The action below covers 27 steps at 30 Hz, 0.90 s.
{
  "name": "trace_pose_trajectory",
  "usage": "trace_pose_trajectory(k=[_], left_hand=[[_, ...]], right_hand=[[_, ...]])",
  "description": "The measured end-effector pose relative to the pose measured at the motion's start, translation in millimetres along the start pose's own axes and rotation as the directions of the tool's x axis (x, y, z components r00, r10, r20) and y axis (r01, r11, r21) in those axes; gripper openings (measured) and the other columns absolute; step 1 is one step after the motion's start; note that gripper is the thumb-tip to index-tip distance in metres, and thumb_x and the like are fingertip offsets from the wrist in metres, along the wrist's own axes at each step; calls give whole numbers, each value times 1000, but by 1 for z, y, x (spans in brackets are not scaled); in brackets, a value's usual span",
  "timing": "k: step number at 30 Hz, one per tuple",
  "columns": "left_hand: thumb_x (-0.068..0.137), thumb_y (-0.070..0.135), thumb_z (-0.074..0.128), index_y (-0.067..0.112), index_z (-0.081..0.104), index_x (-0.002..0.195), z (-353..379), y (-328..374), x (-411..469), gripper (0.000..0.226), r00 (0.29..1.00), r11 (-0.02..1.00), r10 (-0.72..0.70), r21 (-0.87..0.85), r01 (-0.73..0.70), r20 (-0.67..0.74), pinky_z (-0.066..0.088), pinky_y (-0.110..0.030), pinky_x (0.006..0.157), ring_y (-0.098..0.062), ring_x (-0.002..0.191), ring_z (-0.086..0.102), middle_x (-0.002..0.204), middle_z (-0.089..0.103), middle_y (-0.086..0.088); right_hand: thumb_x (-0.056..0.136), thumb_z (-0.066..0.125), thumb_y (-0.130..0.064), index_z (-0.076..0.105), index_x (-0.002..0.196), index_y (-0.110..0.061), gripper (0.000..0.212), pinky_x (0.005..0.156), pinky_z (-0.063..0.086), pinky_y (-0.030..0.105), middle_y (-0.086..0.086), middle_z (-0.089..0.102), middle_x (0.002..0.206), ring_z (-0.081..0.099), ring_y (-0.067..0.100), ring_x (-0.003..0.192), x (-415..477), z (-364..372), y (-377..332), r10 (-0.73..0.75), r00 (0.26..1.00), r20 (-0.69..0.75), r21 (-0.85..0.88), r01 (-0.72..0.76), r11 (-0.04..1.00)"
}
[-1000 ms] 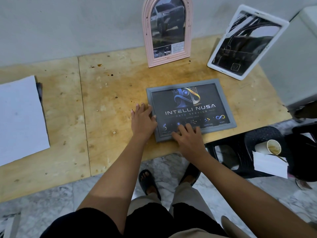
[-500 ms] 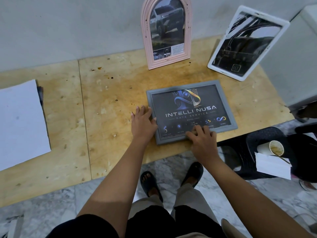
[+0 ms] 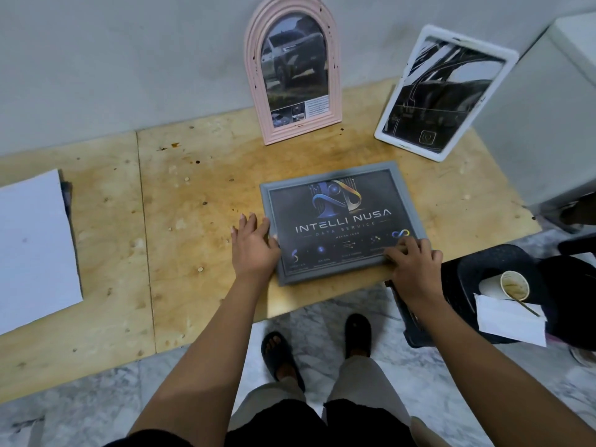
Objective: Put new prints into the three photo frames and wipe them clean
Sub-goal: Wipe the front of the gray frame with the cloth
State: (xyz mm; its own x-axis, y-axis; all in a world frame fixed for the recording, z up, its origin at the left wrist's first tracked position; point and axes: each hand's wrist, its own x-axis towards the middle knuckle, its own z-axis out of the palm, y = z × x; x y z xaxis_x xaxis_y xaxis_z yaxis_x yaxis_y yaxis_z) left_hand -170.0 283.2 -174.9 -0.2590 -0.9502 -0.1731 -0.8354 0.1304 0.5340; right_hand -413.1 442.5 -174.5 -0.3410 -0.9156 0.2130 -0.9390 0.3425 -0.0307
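A grey rectangular frame (image 3: pixel 342 221) with a dark "Intelli Nusa" print lies flat on the wooden table (image 3: pixel 200 240) near its front edge. My left hand (image 3: pixel 253 246) rests with straight fingers against the frame's left edge. My right hand (image 3: pixel 411 262) lies on the frame's lower right corner, fingers bent over the glass. A pink arched frame (image 3: pixel 292 69) with a car photo leans on the wall behind. To its right a white rectangular frame (image 3: pixel 445 91) with a dark print leans too.
A stack of white sheets (image 3: pixel 32 250) lies at the table's left. A black plastic stool (image 3: pixel 493 285) at the right carries a paper cup (image 3: pixel 512 285) and a folded white tissue (image 3: pixel 509 321). A grey box (image 3: pixel 548 117) stands at the right of the table.
My right hand has slid rightwards along the frame's bottom edge, from the middle to the lower right corner. My left hand has stayed at the left edge.
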Motion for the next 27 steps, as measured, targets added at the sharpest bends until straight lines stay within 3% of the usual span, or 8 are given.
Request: trace_pose_trajectory(k=[3, 14, 18, 20, 23, 25, 27], left_hand=[[91, 21, 50, 16, 45, 138, 2, 5, -2, 48, 999, 999, -45, 5, 45, -29, 1, -39, 117, -24, 145, 10, 152, 27, -11], [93, 16, 49, 15, 44, 138, 8, 19, -9, 46, 983, 987, -158, -3, 159, -98, 0, -38, 116, -25, 145, 9, 153, 26, -13], [93, 15, 50, 13, 46, 137, 11, 25, -12, 44, 974, 982, -187, -21, 186, -127, -1, -36, 116, -25, 145, 10, 152, 28, -13], [93, 14, 50, 12, 47, 137, 12, 26, -12, 43, 969, 979, -206, -36, 203, -138, 0, -36, 116, -25, 144, 11, 151, 30, -13], [93, 15, 52, 10, 46, 137, 13, 30, -14, 45, 953, 970, -238, -92, 224, -187, 13, -41, 117, -26, 143, 17, 149, 33, -12], [96, 20, 49, 9, 42, 139, 12, 34, -18, 45, 935, 958, -275, -150, 246, -224, 20, -41, 115, -26, 141, 21, 149, 34, -11], [97, 24, 45, 5, 42, 138, 12, 37, -26, 45, 918, 946, -301, -200, 254, -256, 25, -42, 113, -28, 138, 27, 146, 37, -13]], right_hand=[[66, 32, -10, 67, 74, -14, 36, 60, 29, 35, 15, 60, 90, 36, 28, 80, 2, 1, 17, -8, 1000, 7, 11, 8, 1000], [61, 34, -11, 63, 71, -12, 30, 58, 33, 36, 14, 58, 87, 36, 30, 79, 15, -4, 80, -16, 1000, 24, 13, 15, 1000], [60, 37, -9, 65, 71, -12, 31, 62, 36, 39, 13, 59, 88, 42, 31, 82, 18, -4, 77, 102, 993, 56, 137, -109, 985], [65, 42, -1, 68, 82, -9, 31, 68, 38, 43, 16, 57, 97, 47, 37, 89, 24, -10, 75, 293, 946, 137, 249, -319, 914], [76, 42, 6, 66, 99, -8, 36, 81, 40, 44, 15, 53, 112, 45, 36, 102, 39, -17, 79, 576, 778, 252, 403, -625, 668], [79, 39, 5, 64, 104, -8, 37, 81, 40, 37, 14, 51, 114, 47, 34, 104, 49, -20, 83, 639, 699, 321, 494, -700, 516], [82, 38, 4, 63, 108, -8, 38, 80, 40, 35, 14, 50, 114, 48, 32, 104, 58, -24, 85, 650, 665, 368, 540, -722, 432]])
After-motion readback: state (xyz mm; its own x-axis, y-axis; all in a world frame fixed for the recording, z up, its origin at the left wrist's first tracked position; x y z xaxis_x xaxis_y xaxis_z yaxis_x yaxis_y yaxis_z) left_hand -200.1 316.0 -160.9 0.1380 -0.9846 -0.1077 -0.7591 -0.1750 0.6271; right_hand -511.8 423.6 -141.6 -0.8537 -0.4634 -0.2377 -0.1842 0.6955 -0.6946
